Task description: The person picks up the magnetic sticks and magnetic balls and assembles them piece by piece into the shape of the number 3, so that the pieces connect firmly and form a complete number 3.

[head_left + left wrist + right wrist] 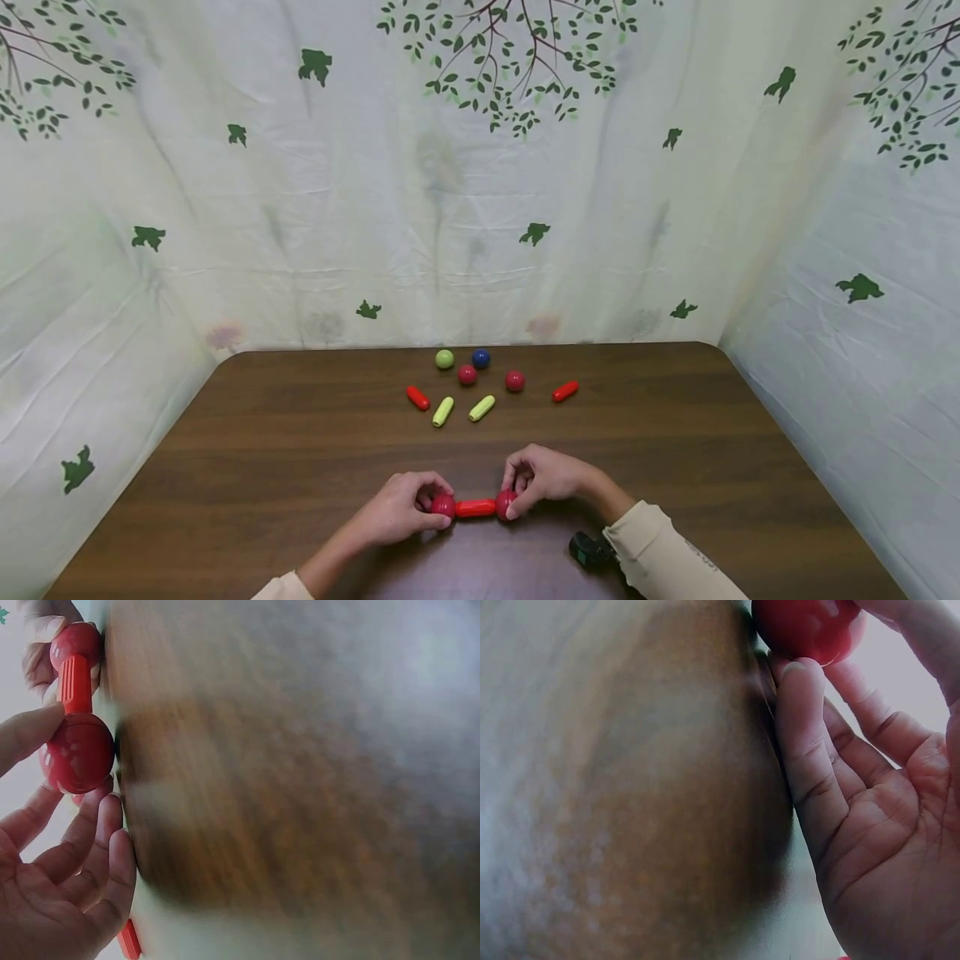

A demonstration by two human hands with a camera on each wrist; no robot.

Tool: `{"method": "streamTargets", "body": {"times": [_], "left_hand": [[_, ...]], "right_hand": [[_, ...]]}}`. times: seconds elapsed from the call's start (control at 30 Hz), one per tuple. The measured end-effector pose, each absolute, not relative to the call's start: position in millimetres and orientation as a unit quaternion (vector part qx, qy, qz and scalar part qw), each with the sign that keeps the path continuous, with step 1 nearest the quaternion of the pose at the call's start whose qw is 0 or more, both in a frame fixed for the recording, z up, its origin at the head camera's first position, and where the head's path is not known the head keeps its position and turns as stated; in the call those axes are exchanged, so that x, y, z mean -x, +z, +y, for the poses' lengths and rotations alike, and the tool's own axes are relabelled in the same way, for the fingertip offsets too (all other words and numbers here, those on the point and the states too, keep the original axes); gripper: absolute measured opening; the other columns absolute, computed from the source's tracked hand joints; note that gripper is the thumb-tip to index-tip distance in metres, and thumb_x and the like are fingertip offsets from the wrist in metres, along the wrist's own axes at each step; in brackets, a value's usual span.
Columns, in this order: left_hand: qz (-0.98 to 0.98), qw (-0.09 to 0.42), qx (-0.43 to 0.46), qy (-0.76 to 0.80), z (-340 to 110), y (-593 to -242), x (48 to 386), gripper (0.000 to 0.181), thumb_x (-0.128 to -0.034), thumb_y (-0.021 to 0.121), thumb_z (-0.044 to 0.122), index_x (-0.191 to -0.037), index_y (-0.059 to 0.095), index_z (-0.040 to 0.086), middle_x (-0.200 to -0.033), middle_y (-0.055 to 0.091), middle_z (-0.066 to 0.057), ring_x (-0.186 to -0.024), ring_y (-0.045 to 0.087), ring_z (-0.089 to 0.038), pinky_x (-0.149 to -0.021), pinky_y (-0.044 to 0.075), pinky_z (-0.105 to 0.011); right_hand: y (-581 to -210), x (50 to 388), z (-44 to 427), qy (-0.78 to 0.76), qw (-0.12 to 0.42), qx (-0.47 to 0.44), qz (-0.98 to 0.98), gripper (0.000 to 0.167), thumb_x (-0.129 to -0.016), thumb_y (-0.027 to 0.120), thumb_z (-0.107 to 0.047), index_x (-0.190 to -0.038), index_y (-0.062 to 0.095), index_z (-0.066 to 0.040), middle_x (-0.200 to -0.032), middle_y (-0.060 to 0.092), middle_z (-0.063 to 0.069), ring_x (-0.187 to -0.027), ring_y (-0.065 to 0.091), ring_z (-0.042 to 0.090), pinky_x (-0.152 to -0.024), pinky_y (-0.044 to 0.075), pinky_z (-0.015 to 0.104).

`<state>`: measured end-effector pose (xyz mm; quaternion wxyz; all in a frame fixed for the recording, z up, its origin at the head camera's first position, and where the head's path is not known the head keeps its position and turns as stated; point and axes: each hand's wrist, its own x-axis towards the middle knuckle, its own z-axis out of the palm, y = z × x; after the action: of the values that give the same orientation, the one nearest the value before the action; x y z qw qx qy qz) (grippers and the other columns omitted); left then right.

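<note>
A red ribbed stick (476,508) lies level between two dark red balls, one at each end, near the table's front. My left hand (402,508) pinches the left ball (443,506) between thumb and fingers. The right ball (506,504) is pinched by my right hand (553,481). In the left wrist view the left ball (78,754) touches the stick (75,684), with the other ball (76,645) beyond. The right wrist view shows a red ball (808,630) at the fingertips of my right hand (885,795); the stick is out of sight there.
Farther back on the brown table (300,433) lie a green ball (445,359), a blue ball (481,358), two dark red balls (467,375), two red sticks (566,391) and two yellow-green sticks (482,407). A leaf-patterned curtain (337,208) surrounds the table's back and sides.
</note>
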<state>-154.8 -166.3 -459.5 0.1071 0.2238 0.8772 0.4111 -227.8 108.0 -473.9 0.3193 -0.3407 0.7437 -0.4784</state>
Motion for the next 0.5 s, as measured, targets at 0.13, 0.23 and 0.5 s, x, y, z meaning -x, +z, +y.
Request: {"method": "streamTargets", "body": {"times": [0.13, 0.23, 0.5], "left_hand": [[0.874, 0.116, -0.229, 0.412, -164, -458, 155, 0.023, -0.0805, 0.081, 0.014, -0.099, 0.068, 0.007, -0.077, 0.061, 0.005, -0.068, 0.054, -0.006, -0.061, 0.045, -0.024], [0.875, 0.113, -0.24, 0.406, -161, -457, 156, 0.022, -0.0813, 0.08, 0.016, -0.098, 0.069, 0.008, -0.076, 0.06, 0.008, -0.068, 0.053, -0.005, -0.062, 0.044, -0.024], [0.883, 0.128, -0.264, 0.367, -141, -454, 165, 0.018, -0.0814, 0.079, 0.017, -0.095, 0.072, 0.009, -0.077, 0.059, 0.01, -0.07, 0.049, -0.003, -0.064, 0.041, -0.024]], "right_hand": [[-474, 227, 108, -0.476, 0.316, 0.336, 0.748, 0.017, -0.078, 0.08, -0.001, -0.088, 0.066, -0.004, -0.071, 0.063, -0.001, -0.062, 0.054, 0.005, -0.056, 0.042, 0.018], [-474, 227, 108, -0.477, 0.315, 0.336, 0.748, 0.017, -0.078, 0.08, -0.001, -0.087, 0.066, -0.004, -0.071, 0.063, -0.001, -0.062, 0.054, 0.005, -0.056, 0.042, 0.018], [-475, 228, 107, -0.477, 0.312, 0.343, 0.747, 0.017, -0.078, 0.08, -0.002, -0.088, 0.067, -0.004, -0.071, 0.064, -0.002, -0.061, 0.055, 0.005, -0.055, 0.043, 0.018]]}}
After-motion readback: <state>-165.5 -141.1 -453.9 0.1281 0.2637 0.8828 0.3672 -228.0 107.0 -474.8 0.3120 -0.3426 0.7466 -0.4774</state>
